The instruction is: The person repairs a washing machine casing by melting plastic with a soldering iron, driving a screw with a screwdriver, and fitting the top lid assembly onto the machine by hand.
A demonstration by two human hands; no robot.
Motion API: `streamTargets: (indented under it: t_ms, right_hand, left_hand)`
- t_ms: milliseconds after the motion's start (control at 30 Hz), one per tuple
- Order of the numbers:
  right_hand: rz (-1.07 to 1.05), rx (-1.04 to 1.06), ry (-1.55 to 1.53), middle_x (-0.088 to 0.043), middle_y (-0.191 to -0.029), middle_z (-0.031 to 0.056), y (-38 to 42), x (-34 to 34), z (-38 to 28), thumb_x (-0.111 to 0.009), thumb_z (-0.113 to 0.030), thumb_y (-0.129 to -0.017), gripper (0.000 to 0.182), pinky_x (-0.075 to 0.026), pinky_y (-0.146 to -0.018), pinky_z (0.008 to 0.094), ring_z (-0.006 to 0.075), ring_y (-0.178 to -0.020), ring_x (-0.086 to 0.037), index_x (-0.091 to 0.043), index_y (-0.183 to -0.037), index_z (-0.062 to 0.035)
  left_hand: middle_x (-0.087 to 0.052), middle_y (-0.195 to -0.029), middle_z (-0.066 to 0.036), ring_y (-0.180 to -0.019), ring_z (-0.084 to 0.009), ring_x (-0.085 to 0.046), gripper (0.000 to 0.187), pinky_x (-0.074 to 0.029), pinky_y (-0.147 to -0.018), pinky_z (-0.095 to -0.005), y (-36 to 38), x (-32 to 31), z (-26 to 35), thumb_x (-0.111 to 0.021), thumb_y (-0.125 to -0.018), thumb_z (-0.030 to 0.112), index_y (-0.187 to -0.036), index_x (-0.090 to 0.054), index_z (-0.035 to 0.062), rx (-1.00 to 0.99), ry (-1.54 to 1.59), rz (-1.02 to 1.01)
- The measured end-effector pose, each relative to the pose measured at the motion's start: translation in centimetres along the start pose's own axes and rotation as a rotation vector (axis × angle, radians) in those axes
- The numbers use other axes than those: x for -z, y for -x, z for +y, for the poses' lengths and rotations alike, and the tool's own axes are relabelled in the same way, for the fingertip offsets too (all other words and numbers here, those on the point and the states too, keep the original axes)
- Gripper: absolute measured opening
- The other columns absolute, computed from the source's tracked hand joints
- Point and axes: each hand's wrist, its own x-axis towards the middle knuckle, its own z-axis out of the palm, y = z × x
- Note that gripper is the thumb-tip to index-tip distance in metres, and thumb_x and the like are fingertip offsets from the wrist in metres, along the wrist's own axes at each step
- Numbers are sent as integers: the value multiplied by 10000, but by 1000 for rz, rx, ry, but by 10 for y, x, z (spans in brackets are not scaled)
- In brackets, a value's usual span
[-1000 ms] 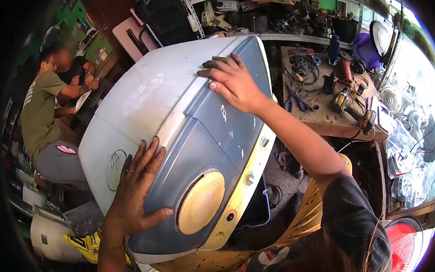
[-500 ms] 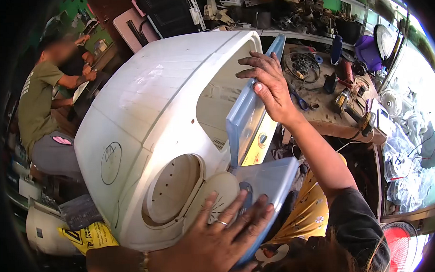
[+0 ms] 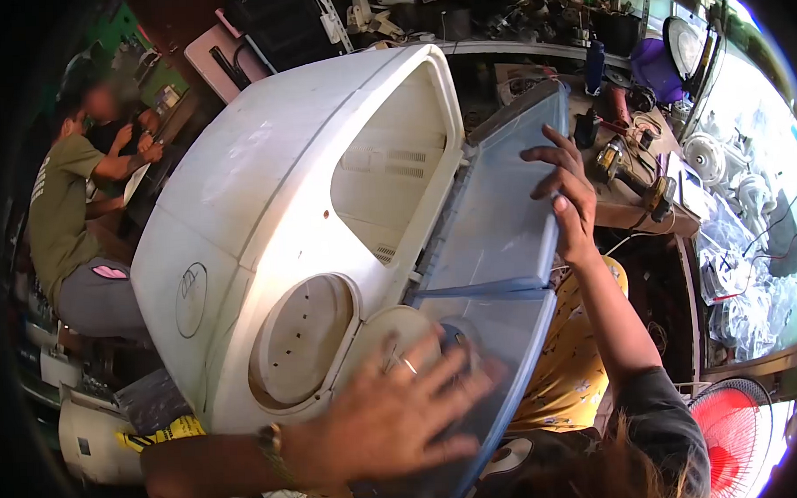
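Observation:
A large white washing machine body [image 3: 265,210] lies tipped over in front of me, with a wide tub opening [image 3: 387,162] and a round opening [image 3: 303,340]. Along its right side, a translucent blue upper lid [image 3: 493,202] is swung outward. My right hand [image 3: 568,190] is at that lid's outer edge, thumb by the rim and fingers spread. Below it is a second blue lid [image 3: 515,333] beside a round cream cover [image 3: 388,328]. My left hand [image 3: 404,407], ringed and blurred by motion, hovers over or touches the cover and lower lid, fingers spread.
A workbench on the right bears a cordless drill [image 3: 628,171] and a blue bottle [image 3: 595,66]. A red fan [image 3: 725,435] stands at lower right, near bagged parts [image 3: 737,263]. Another person in a green shirt [image 3: 67,195] sits at left.
The upper blue lid has swung outward to the right, uncovering more of the tub opening. My right hand has moved right with it. My left hand stays near the lower lid, now blurred.

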Motion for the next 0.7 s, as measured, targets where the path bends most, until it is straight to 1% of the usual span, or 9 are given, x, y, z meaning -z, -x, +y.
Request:
streamTargets:
  t_ms: [100,167,267,333,433,533,567,633,700]
  right_hand:
    - [65,-60,-10,-592,-1165,226,25,14,-6,-443,-454,-862,474,-175,-1083,557,433,-1295,-369,-592,-720,-27]
    - [105,-119,-25,-582,-1183,238,41,20,-7,-456,-468,-849,479,-193,-1081,548,436,-1294,-368,-617,-748,-28]
    - [124,-217,-12,-565,-1222,227,72,34,1,-481,-466,-817,465,-197,-1084,544,430,-1307,-350,-646,-787,-33]
    - [113,-241,-10,-557,-1247,208,87,42,1,-506,-445,-797,432,-188,-1088,546,419,-1314,-347,-652,-812,-39]
    - [55,-266,46,-545,-1269,193,105,55,-1,-549,-415,-783,389,-161,-1096,552,401,-1316,-357,-656,-870,-52]
    - [24,-352,-99,-528,-1276,215,129,65,2,-567,-374,-789,376,-185,-1100,519,392,-1285,-393,-638,-900,-22]
    - [78,-433,-200,-484,-1321,220,138,65,-2,-575,-346,-790,369,-213,-1099,482,380,-1289,-382,-627,-931,-9]
    - [159,-497,-151,-443,-1361,212,152,68,-4,-581,-340,-790,368,-223,-1097,469,371,-1308,-356,-624,-951,-13]
    - [191,-609,-82,-394,-1410,204,164,70,-3,-592,-348,-800,366,-229,-1096,461,365,-1338,-313,-630,-986,-35]
  left_hand:
    - [-434,-1403,-110,-1326,-290,-337,592,-249,-1063,-541,-6,16,-47,-526,-876,459,-1273,-525,20,254,-574,57]
    - [-410,-1420,-131,-1359,-255,-291,661,-220,-1097,-461,-10,19,-81,-575,-842,443,-1328,-468,7,425,-916,7]
    - [-383,-1436,-145,-1371,-255,-269,701,-218,-1104,-433,-11,11,-106,-585,-833,456,-1347,-442,2,339,-1205,-123]
    - [-370,-1441,-152,-1369,-264,-271,713,-217,-1103,-432,-10,7,-110,-588,-828,462,-1353,-434,4,315,-1181,-129]
    - [-356,-1440,-175,-1370,-287,-265,739,-219,-1102,-429,-20,6,-99,-628,-800,446,-1361,-422,11,379,-1155,-219]
    - [-383,-1423,-157,-1340,-280,-290,787,-191,-1107,-449,-36,35,-75,-660,-762,453,-1370,-415,16,470,-475,-437]
    - [-377,-1429,-157,-1345,-288,-282,814,-190,-1106,-465,-36,31,-76,-678,-744,450,-1377,-406,16,441,-524,-353]
    - [-364,-1440,-159,-1356,-304,-267,870,-186,-1103,-498,-25,18,-87,-713,-708,443,-1392,-387,17,383,-609,-189]
    - [-229,-1526,-143,-1429,-359,-107,925,-113,-1122,-557,-18,12,-104,-707,-713,458,-1442,-322,37,473,-806,-31]
